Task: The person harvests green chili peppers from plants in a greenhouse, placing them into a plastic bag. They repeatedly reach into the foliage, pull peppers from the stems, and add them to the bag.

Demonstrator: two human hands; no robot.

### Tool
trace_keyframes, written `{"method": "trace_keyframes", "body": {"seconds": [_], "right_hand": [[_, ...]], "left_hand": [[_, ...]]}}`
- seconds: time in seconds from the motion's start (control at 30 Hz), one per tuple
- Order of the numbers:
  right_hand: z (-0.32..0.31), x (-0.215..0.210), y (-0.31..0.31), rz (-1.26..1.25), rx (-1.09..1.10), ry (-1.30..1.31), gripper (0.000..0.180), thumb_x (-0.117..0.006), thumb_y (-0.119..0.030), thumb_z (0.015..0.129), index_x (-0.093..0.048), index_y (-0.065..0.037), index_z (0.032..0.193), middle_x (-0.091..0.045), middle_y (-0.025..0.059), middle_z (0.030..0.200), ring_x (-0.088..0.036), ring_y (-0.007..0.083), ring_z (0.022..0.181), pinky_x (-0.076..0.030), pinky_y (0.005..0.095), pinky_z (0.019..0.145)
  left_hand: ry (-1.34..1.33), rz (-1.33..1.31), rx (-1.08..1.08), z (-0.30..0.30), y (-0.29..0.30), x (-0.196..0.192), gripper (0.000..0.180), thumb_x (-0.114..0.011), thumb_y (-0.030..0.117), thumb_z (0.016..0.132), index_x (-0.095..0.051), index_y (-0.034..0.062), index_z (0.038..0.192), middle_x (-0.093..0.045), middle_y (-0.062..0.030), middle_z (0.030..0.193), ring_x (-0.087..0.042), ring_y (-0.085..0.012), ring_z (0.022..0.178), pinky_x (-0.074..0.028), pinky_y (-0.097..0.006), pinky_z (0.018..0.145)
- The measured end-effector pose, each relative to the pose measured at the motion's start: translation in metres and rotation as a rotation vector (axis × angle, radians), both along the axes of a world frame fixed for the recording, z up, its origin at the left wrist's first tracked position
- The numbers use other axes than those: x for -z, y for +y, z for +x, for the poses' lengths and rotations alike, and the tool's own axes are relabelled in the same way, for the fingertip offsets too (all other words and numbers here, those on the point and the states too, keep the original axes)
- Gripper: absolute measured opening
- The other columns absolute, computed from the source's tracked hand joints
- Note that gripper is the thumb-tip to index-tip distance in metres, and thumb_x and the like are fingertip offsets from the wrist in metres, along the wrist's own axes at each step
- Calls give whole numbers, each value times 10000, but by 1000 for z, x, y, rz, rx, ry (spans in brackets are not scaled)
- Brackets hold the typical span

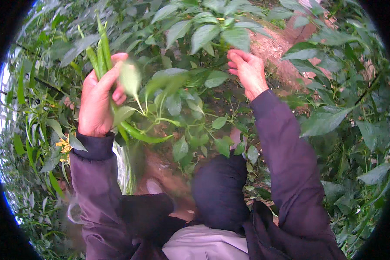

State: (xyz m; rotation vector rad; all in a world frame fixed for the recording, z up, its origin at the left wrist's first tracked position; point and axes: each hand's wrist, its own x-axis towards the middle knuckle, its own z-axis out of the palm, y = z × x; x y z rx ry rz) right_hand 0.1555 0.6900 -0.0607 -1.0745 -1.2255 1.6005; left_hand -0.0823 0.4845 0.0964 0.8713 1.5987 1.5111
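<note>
Several long green chili peppers (101, 54) stick up out of my left hand (100, 93), whose fingers are wrapped round their lower ends. Just right of that wrist, another green chili pepper (145, 136) hangs among the leaves and stems of a pepper plant (182, 149). Farther right and higher, my right hand (248, 71) is closed in a pinch beside a leafy pepper plant top (219, 32). What lies between its fingertips, if anything, is too hidden to tell.
Dense pepper plants (342, 117) crowd both sides. A clear plastic bag (125, 167) with something green inside is below my left wrist, near a yellow object (65, 148). Bare brown soil (277, 45) shows at the upper right. My bent knee (219, 190) is low in the middle.
</note>
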Motion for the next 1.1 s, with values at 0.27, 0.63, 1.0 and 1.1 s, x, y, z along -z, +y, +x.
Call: {"method": "trace_keyframes", "body": {"seconds": [0.27,0.63,1.0,1.1], "right_hand": [[-25,-9,-35,458,-78,-257,205,-641,-49,946,-736,13,1116,-739,50,984,-657,120,886,-520,272,800],[-73,-3,83,350,-82,-164,327,-734,-283,943,-666,-42,1152,-693,56,1010,-643,159,843,-499,301,729],[-37,-53,44,120,40,-152,233,-755,-261,923,-684,-57,1013,-683,42,824,-652,177,636,-549,326,567],[-26,-65,32,50,7,91,185,-718,-221,959,-652,-64,1031,-686,46,892,-661,151,714,-555,298,615]], "left_hand": [[-30,131,-15,-3,-5,-4,370,-671,249,989,-629,19,1276,-689,-3,1000,-419,-17,559,-328,-198,512],[-105,143,40,-23,-18,-8,347,-671,245,977,-636,46,1259,-701,-35,1026,-432,-20,586,-354,-183,522],[-139,184,56,-39,-23,-7,323,-706,274,960,-657,59,1196,-704,-37,972,-451,-17,590,-353,-176,513],[-154,204,48,-41,-25,-4,313,-714,267,954,-661,62,1184,-705,-36,960,-453,-15,581,-348,-175,503]]}}
